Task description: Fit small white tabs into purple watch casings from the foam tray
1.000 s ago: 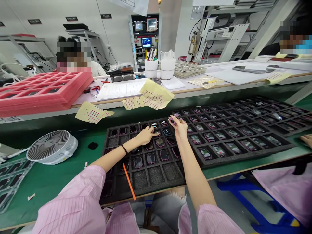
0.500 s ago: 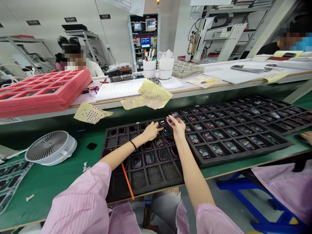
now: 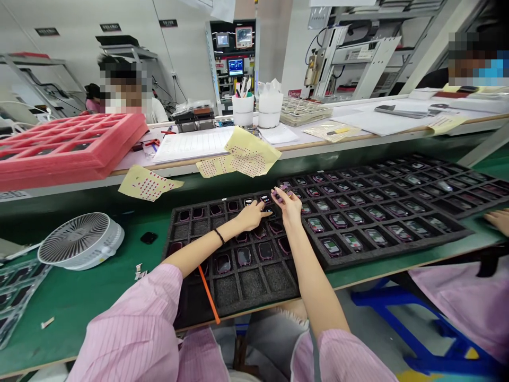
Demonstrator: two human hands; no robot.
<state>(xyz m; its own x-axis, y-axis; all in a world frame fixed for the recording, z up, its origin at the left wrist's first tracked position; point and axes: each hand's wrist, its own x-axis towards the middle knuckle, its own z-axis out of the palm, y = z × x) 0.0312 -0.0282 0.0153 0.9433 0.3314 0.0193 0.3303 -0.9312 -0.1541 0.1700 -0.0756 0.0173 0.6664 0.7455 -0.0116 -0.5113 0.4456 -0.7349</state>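
My left hand [image 3: 251,215] is over a black foam tray [image 3: 225,289], index finger stretched out onto the screen of a smartwatch [image 3: 269,211] in its pocket. Two other watches beside that finger have lit screens, one of them a lit watch [image 3: 265,199]. My right hand [image 3: 291,206] is closed at the tray's back right corner, pinching a small purple-framed smartwatch [image 3: 277,194]. The fingers cover most of it. Purple-rimmed watches, such as a dark watch [image 3: 265,250], lie in many pockets of this tray.
More foam trays of watches [image 3: 376,237] stretch to the right. An orange stick [image 3: 209,297] lies across the near tray. Left are a white fan [image 3: 81,241] and a loose black watch piece [image 3: 149,237]. A pink foam tray [image 3: 79,154] sits on the shelf. Another person's hand [image 3: 499,217] shows at right.
My left index finger has moved slightly right and down onto the watch screen. A lit screen now shows behind my left hand. The right hand stays nearly still with its watch.
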